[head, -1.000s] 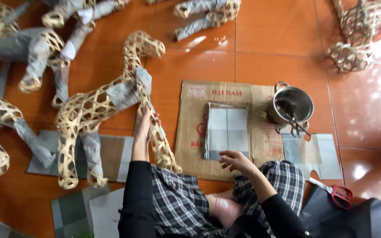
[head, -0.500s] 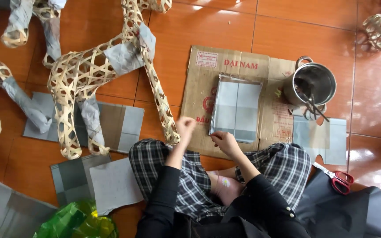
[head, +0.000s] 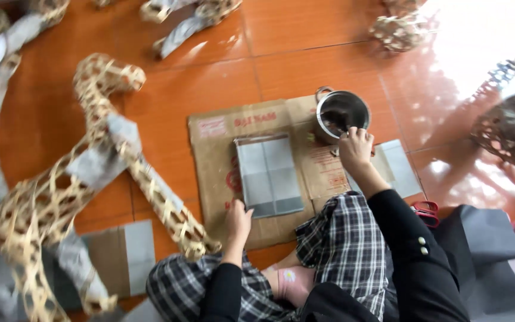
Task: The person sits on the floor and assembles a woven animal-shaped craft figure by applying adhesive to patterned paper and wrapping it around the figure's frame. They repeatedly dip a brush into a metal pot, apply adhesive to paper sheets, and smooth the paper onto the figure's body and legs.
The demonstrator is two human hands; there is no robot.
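Orange tiled floor is showing dark grout lines. Strong daylight is glaring off the tiles right of the cardboard sheet, washing out the upper corner.

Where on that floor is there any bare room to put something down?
Bare orange tiles lie beyond the cardboard sheet, between the woven bamboo animal frame and the metal pot. It is crowded around the person's knees, left hand and right hand.

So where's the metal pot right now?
The metal pot sits on the flattened cardboard's far right corner, right of the grey sheet, with the right hand at its rim.
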